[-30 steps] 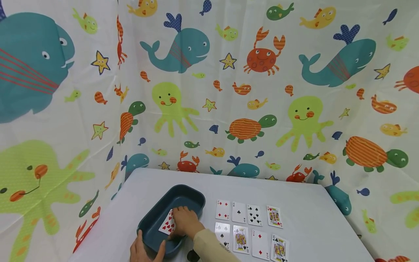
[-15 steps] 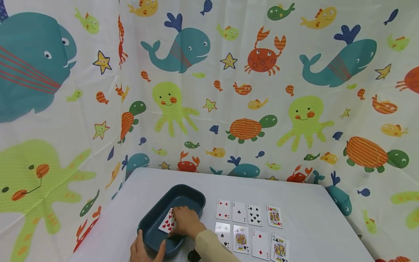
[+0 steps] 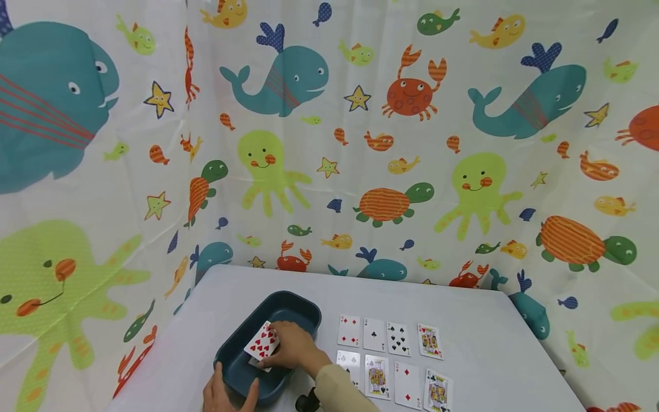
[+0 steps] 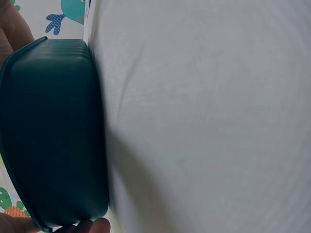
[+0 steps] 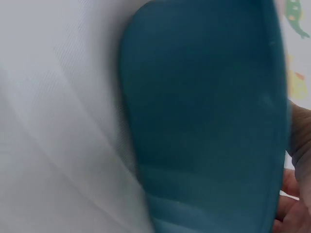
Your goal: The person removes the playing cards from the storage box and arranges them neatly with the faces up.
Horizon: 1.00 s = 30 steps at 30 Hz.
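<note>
A dark teal plastic tub (image 3: 293, 316) stands on the white table. At its near end my left hand (image 3: 221, 395) grips it, thumb on one side and fingers on the other; in the left wrist view fingertips (image 4: 100, 226) curl under the tub's edge. Over the tub's inside my right hand (image 3: 294, 346) pinches a playing card (image 3: 261, 340) with many red hearts, face up. Part of another white card (image 3: 259, 364) shows beneath it. The right wrist view is mostly filled by the tub's outer wall (image 5: 209, 111).
Right of the tub, several face-up playing cards lie in two rows, among them a four of diamonds (image 3: 349, 331), a two of diamonds (image 3: 408, 384) and a king (image 3: 438, 391). A curtain (image 3: 319, 189) printed with sea animals hangs behind the table (image 3: 494, 343).
My right hand has raised the hearts card slightly, up and to the left, uncovering part of a card below. My left hand stays on the tub.
</note>
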### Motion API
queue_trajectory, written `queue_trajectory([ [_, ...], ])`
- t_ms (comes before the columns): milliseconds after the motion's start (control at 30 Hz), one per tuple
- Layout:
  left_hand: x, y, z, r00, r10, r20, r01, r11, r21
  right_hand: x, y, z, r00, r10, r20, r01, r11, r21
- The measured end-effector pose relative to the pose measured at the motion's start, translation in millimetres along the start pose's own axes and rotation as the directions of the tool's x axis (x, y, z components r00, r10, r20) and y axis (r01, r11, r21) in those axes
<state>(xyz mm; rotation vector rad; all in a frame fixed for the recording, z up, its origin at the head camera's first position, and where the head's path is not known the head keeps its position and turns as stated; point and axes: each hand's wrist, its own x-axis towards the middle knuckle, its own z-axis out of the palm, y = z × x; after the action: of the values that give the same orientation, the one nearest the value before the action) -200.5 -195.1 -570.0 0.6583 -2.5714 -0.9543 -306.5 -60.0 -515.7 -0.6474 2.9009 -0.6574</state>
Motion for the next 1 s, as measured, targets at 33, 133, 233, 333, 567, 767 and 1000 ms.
queue_trajectory([
  [33, 0.4, -0.6, 1.0, 1.0, -0.002, 0.001, 0.002, 1.0, 0.006, -1.8, 0.2, -1.3, 1.0, 0.003, -0.005, -0.003, 0.999, 0.037],
  [133, 1.1, -2.6, 4.3, 1.0, -0.004, -0.006, 0.004, 1.0, 0.015, -7.4, 1.6, -4.7, 1.0, 0.017, -0.024, -0.013, 0.989, 0.148],
  [233, 1.2, -4.0, 6.9, 1.0, 0.003, -0.026, -0.003, 1.0, 0.006, -12.8, 2.9, -8.7, 0.998, 0.021, -0.06, -0.005, 0.969, 0.249],
  [333, 0.9, -4.7, 8.3, 0.999, 0.011, -0.054, -0.011, 1.0, -0.008, -18.2, 4.1, -12.8, 0.995, 0.02, -0.094, 0.013, 0.942, 0.336],
  [567, -0.9, -1.7, 6.4, 0.995, 0.03, -0.098, -0.035, 0.998, -0.048, -33.1, 8.5, -25.2, 0.99, 0.042, -0.135, 0.04, 0.831, 0.555],
  [767, -3.2, -1.5, 5.7, 0.981, 0.075, -0.177, -0.096, 0.989, -0.114, -48.3, 17.9, -34.2, 0.989, 0.03, -0.146, 0.087, 0.678, 0.73],
  [1000, -3.3, -1.8, 5.7, 0.981, 0.078, -0.177, -0.102, 0.986, -0.131, -73.9, 28.7, -41.6, 0.982, 0.097, -0.163, 0.078, 0.576, 0.813],
])
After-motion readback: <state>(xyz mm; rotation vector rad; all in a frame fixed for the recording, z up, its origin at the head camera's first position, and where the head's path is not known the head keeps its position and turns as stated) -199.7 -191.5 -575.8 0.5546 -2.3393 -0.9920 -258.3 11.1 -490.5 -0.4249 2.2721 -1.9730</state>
